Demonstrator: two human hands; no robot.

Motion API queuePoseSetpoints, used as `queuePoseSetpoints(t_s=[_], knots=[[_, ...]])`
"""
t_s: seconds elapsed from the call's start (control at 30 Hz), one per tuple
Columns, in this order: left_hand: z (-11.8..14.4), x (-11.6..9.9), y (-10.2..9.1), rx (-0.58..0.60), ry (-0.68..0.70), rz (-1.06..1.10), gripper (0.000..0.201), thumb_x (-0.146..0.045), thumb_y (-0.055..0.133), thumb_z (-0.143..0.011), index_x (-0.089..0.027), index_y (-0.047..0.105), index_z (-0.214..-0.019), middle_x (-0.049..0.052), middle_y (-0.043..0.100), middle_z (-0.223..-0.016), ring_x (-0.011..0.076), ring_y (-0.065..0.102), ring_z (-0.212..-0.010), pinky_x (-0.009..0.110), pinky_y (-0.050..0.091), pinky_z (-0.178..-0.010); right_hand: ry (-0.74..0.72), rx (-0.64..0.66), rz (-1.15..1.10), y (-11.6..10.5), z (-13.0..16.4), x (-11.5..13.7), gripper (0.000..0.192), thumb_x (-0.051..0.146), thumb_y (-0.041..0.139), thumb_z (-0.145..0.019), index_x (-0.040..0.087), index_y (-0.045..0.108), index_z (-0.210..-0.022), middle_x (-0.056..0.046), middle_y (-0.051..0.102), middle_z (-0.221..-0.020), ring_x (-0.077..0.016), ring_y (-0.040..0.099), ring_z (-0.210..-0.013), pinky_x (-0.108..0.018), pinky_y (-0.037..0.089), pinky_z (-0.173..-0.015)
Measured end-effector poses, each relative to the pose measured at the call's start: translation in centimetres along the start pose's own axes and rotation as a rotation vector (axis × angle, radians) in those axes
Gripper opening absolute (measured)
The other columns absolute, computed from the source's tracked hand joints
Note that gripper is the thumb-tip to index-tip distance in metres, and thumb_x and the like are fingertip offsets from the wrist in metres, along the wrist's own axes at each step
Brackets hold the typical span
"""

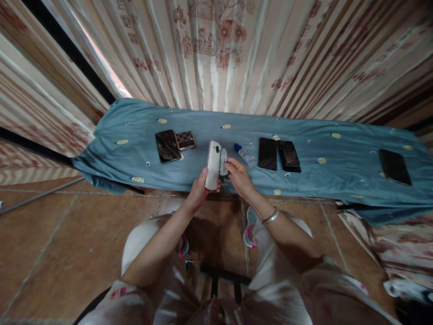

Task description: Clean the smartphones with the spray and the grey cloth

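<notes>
White phone (213, 164), back up, upright beside a grey cloth (223, 161)

Phones (167, 146) flanking — bare cloth (348, 155) between

Short pale sleeves (118, 289) carry a faint reddish print, and the trousers (280, 289) are pale too. A silver bangle (270, 217) circles the right wrist (thin, plain). Shoes (249, 234) are white with pink trim.
</notes>
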State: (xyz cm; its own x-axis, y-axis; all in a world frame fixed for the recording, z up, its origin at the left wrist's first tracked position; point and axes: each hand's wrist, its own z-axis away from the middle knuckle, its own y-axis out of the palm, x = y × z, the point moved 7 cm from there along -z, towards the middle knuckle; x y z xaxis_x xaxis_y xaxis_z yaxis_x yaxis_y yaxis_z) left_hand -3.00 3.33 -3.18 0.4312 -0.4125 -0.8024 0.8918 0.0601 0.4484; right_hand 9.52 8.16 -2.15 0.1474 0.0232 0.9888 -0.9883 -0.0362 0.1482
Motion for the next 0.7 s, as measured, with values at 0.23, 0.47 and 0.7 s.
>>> queuePoseSetpoints(t_s=[0.23,0.47,0.7], knots=[[-0.2,-0.1,-0.4,-0.025,0.012,0.031,0.056,-0.062,0.051,-0.087,-0.009,0.067,-0.094,0.009,0.069,-0.073,0.0164,0.064,-0.064,0.027,0.053,-0.058,0.075,0.022,-0.090,0.6,0.4,-0.2,0.032,0.045,0.070,-0.070,0.021,0.063,-0.089,0.005,0.059,-0.072,-0.0113,0.051,-0.066,-0.025,0.040,-0.065],[-0.5,-0.4,-0.5,0.003,0.042,0.044,0.056,-0.064,0.051,-0.086,-0.012,0.066,-0.099,0.010,0.070,-0.078,0.0189,0.066,-0.068,0.031,0.055,-0.064,0.081,0.040,-0.099,1.0,0.6,-0.2,0.035,0.049,0.071,-0.069,0.021,0.065,-0.089,0.003,0.062,-0.074,-0.0122,0.053,-0.067,-0.025,0.040,-0.066],[-0.3,-0.8,-0.2,0.038,0.092,0.073,0.054,-0.061,0.065,-0.078,-0.013,0.062,-0.101,0.007,0.071,-0.079,0.0189,0.069,-0.072,0.032,0.057,-0.071,0.125,0.043,-0.142,1.4,1.0,-0.2,0.039,0.050,0.076,-0.064,0.020,0.066,-0.087,0.004,0.062,-0.073,-0.0109,0.051,-0.065,-0.023,0.040,-0.059]])
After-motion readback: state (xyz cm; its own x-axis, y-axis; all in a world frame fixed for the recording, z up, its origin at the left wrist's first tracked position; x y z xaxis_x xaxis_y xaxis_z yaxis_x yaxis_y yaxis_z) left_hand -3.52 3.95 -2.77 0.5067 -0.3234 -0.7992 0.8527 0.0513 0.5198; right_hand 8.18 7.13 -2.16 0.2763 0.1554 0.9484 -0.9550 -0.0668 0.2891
